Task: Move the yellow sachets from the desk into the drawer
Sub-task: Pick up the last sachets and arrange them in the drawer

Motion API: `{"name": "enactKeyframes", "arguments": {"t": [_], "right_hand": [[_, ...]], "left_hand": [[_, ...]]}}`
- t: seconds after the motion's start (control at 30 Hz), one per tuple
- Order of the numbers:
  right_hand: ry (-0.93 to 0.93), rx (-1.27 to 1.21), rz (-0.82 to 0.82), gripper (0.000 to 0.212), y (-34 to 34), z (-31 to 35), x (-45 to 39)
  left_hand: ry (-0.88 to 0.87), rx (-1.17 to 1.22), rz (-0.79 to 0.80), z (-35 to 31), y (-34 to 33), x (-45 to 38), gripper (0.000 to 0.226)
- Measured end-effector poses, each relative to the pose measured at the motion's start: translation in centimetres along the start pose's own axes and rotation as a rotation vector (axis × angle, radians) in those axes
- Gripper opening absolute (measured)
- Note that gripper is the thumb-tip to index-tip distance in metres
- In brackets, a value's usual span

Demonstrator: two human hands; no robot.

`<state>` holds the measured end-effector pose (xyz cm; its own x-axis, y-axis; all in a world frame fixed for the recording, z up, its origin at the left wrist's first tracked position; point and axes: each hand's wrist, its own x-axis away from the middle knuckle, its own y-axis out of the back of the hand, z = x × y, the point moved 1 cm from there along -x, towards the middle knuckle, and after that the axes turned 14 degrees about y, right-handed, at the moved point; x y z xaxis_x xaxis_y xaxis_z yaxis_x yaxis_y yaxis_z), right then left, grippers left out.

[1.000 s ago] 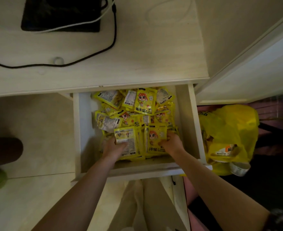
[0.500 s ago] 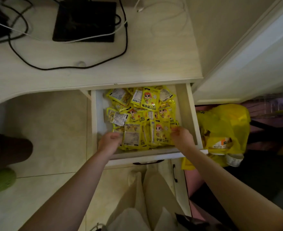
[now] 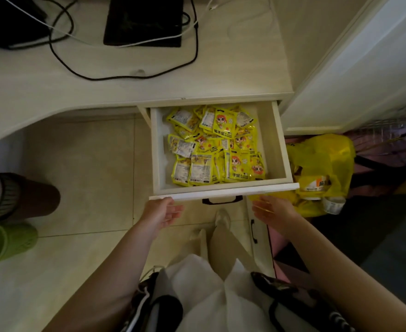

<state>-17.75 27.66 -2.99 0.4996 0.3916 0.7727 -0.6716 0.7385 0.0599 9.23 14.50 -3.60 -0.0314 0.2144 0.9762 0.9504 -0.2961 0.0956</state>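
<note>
Drawer (image 3: 278,142) stands pulled out from under the near edge of the desk (image 3: 125,89), white inside, with a dark handle (image 3: 222,200) on its front panel. Yellow sachets (image 3: 217,146) lie heaped inside it, loosely overlapping, filling the middle and right of the compartment; a bare strip of drawer floor shows along the left wall. Some packs face up with a cartoon figure, others show printed backs.

Left hand (image 3: 162,213) is just below the left end of the drawer front, palm turned inward, fingers relaxed and spread, gripping nothing. Right hand (image 3: 272,210) is just below the right end of the front, likewise released and empty. Whether either hand touches the panel cannot be told.

Desk surface is pale wood grain. At its far side rests a flat black device (image 3: 144,20), with a black cable (image 3: 125,76) looping across the top and a white cable (image 3: 149,41) running over the device.

Floor is pale tile (image 3: 89,168). A yellow plastic bag (image 3: 321,173) sits to the right of the drawer, on the floor beside a white panel (image 3: 364,75). At the left edge, another person's leg with a green shoe (image 3: 5,243). Lighting is dim, the right side in shadow
</note>
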Motion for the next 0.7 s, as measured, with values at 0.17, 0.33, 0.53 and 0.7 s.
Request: {"name": "enactKeyframes", "arguments": {"t": [0.17,0.33,0.53,0.7], "right_hand": [[-0.048,-0.125,-0.060,0.022,-0.4,0.9,-1.1],[-0.057,-0.320,-0.085,0.042,-1.2,2.3,-2.9],[-0.083,-0.293,-0.091,0.045,-1.9,3.0,-3.5],[-0.050,-0.249,-0.071,0.040,-2.5,3.6,-3.8]], "left_hand": [[0.128,0.178,0.118,0.0,0.3,-1.0,0.033],[0.203,0.349,0.251,-1.1,-0.3,-1.6,0.032],[0.184,0.416,0.259,-1.5,-0.3,-2.2,0.010],[0.130,0.424,0.214,-2.7,-0.7,-2.7,0.009]]}}
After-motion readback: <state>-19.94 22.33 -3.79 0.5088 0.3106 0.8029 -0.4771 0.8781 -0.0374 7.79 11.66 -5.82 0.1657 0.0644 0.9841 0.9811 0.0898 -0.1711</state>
